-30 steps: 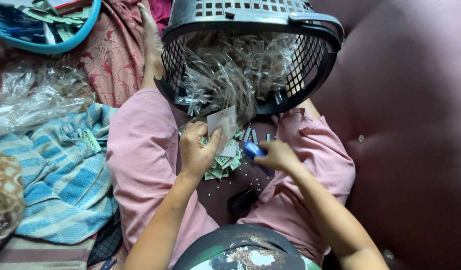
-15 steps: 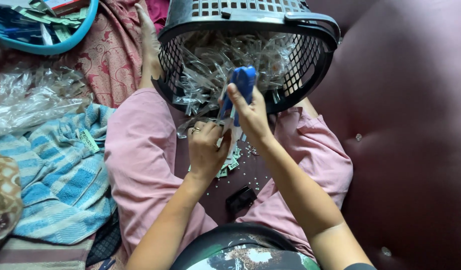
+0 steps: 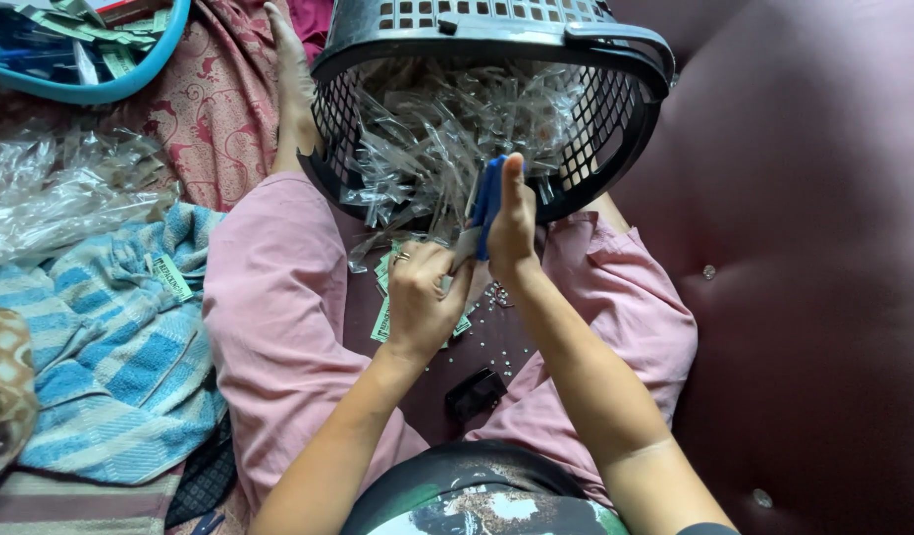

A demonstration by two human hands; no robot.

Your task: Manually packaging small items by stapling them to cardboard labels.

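Hiding most of the blue tool point(image 3: 487, 198), the right hand point(image 3: 511, 223) grips it.

Black lattice-walled basket point(image 3: 615, 119), landmark, filled with clear, colourless plastic strips point(image 3: 447, 149); just below its rim, a blue tool point(image 3: 489, 198) in the right hand point(image 3: 511, 233), and below that, pale green printed slips point(image 3: 382, 297) under the left hand point(image 3: 422, 302), flanked by plain pink trousers point(image 3: 268, 327). Left of the basket: a dark red paisley-patterned cloth point(image 3: 214, 94), a towel point(image 3: 110, 357) striped light and mid blue, and a blue-rimmed tub point(image 3: 130, 74). Right of the basket: a plain maroon cushion point(image 3: 813, 297).
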